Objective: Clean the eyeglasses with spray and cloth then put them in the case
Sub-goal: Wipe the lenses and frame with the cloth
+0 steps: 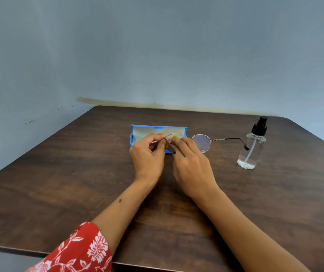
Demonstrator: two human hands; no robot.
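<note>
One wooden table (78, 193) filled the lower half of the view. On it there was one blue glasses case (137, 129), standing open. There was one pair of glasses (201, 143), with two round lenses and two arms showing. One small yellowish cloth (174, 138) could be seen, mostly hidden between the fingers. One clear spray bottle (252, 146) with one black pump top stood at the right. Two hands were in view, the left hand (147, 154) and the right hand (190, 163), along with two bare forearms. One red flowered sleeve (78, 250) showed, on the left arm only.
</note>
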